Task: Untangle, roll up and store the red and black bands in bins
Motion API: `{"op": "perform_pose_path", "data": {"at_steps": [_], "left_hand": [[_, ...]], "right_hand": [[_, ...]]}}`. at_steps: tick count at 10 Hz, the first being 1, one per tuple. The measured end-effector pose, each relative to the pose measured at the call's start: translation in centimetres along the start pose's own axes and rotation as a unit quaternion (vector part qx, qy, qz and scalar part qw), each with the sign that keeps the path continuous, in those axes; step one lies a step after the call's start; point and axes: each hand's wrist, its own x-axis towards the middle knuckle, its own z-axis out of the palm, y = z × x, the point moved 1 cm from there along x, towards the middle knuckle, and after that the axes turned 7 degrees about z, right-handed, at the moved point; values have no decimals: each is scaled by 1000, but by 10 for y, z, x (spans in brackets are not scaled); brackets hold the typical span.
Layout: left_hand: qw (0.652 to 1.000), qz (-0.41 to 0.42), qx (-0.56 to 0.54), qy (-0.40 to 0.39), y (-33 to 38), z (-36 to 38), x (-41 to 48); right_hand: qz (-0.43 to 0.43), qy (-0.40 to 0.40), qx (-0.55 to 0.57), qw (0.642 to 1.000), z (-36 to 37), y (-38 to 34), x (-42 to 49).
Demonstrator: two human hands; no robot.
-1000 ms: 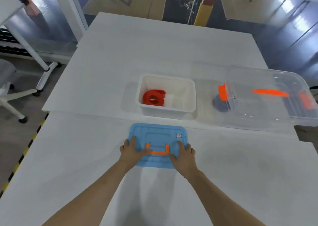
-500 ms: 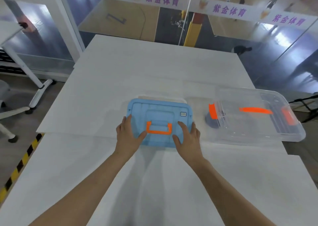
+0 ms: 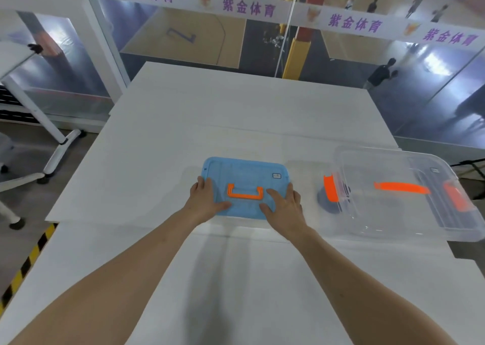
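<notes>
White table (image 3: pixel 236 124) fills most of the head view. Past its far edge stands a glass wall with a long white strip of purple signs (image 3: pixel 249 7), and a sports court shows behind it. Yellow and black floor tape (image 3: pixel 29 263) runs along the left.

In the middle of the table lies a flat blue plastic lid (image 3: pixel 246 170) with an orange handle (image 3: pixel 245 193) on top. The left hand (image 3: pixel 203 200) rests flat on the left side of the lid. Its fingers are nearly straight and its thumb points at the handle. The right hand (image 3: pixel 284 204) rests flat on the right side the same way, fingers spread a little. Neither hand is wrapped around anything.

The lid hides what is under it, so the red band cannot be seen.

To the right, well apart from the hands, sits a big clear plastic bin (image 3: pixel 393 218) with orange clips. A dark round roll (image 3: pixel 326 204) sits at its left end. I cannot tell if this is the black band, or if it is inside the bin.
</notes>
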Motion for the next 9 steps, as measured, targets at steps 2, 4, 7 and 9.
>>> {"op": "perform_pose_path", "data": {"at_steps": [2,4,7,9], "left_hand": [[998,30,42,24,-11,19,-6],[994,42,101,21,-20,26,-4],[978,-20,201,-59,-3,9,-16],[970,53,236,15,33,-3,-48]], "right_hand": [[-6,12,-22,1000,10,8,-9],[-6,-15,-44,999,14,13,-11],[7,-69,-78,995,-8,3,-20],[-21,-39,-106,993,-47,-6,-47]]}}
